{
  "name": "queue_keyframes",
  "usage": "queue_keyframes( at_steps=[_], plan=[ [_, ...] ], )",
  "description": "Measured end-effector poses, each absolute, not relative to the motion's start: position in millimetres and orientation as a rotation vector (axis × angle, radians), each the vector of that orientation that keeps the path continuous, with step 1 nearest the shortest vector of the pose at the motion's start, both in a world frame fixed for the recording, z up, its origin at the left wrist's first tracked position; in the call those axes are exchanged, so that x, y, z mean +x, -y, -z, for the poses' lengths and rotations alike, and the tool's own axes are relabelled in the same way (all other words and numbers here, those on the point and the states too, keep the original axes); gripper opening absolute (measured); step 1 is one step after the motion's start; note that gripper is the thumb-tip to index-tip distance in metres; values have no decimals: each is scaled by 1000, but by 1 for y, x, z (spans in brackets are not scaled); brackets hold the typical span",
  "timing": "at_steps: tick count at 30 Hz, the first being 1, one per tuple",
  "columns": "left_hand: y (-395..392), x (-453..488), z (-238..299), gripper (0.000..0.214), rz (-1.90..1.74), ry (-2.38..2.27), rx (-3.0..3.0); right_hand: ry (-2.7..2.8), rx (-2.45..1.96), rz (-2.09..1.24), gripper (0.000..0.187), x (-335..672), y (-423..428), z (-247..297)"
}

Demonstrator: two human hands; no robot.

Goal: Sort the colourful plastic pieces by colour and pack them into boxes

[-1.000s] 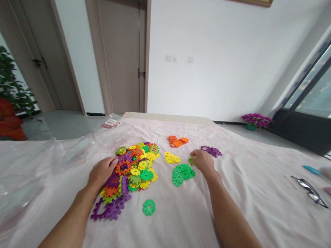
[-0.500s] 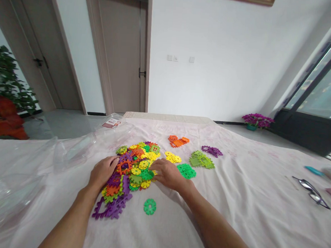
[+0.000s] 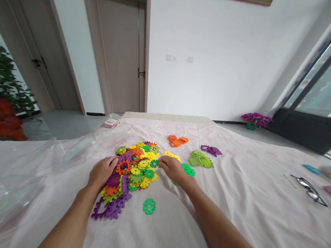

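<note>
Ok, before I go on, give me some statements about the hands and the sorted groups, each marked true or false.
1. The right hand holds a green disc. True.
2. The left hand is over the orange group. False: it is at the left side of the mixed pile.
3. The lone disc lies nearer the person than the orange group. True.
4. The lone disc is yellow. False: it is green.
5. The glasses lie right of the mixed pile. True.
</note>
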State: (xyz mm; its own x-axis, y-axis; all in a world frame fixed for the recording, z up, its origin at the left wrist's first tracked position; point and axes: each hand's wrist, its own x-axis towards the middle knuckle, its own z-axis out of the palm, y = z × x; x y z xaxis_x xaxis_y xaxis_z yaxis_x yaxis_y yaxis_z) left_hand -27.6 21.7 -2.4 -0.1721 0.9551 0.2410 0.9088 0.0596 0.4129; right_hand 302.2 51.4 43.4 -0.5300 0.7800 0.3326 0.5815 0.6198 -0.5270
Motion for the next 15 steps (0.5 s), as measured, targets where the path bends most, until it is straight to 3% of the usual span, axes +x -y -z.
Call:
queue_keyframes(
  at_steps=[5,8,12,15],
  plan=[
    [-20,-25,-2,49,-715,-2217,1943,2314,-1215,-1007,14,338,-61,-58],
    [-19,-24,-4,47,-732,-2215,1935,2347,-1349,-1152,14,359,-64,-67],
    [-20,-25,-3,47,-745,-2217,1935,2350,-1480,-753,26,364,-66,-76],
    [-22,-26,0,48,-733,-2216,1946,2371,-1377,-517,17,347,-62,-73]
  ],
)
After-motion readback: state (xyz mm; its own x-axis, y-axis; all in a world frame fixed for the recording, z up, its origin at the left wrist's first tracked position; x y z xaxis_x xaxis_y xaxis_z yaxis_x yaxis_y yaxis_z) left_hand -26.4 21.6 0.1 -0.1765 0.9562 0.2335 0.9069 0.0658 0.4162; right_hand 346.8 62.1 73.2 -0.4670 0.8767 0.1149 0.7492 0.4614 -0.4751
